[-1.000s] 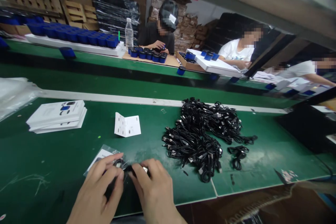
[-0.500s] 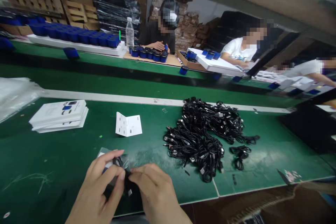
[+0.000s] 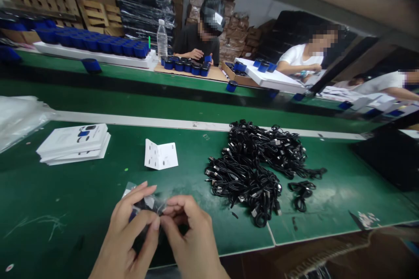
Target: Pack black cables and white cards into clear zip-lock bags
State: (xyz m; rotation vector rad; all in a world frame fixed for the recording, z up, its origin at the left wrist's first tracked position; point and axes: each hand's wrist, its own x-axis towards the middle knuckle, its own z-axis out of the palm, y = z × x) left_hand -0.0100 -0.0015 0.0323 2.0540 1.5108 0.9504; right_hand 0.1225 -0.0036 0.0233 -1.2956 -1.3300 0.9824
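Near the front edge of the green table, my left hand (image 3: 134, 231) is closed on a small clear plastic bag (image 3: 150, 202). Inside the bag is something dark, apparently a black cable, and a bit of white and blue shows behind my fingers. My right hand (image 3: 190, 231) pinches the right edge of the same bag, its fingertips close to the left thumb. A big heap of black USB cables (image 3: 252, 161) lies to the right, with one bundled cable (image 3: 301, 194) apart from it. Just beyond my hands stands a folded white leaflet (image 3: 166, 156).
A stack of white leaflets (image 3: 75, 144) and clear plastic bags (image 3: 19, 117) lie at the left. Behind a white strip, blue round containers (image 3: 91, 66) sit on a green belt. Across it, several people work beside trays of blue containers and a water bottle (image 3: 161, 40).
The black cable that was between my hands is now inside the bag. My right fingers have shifted to the bag's edge. Blue containers on the belt have moved slightly right.
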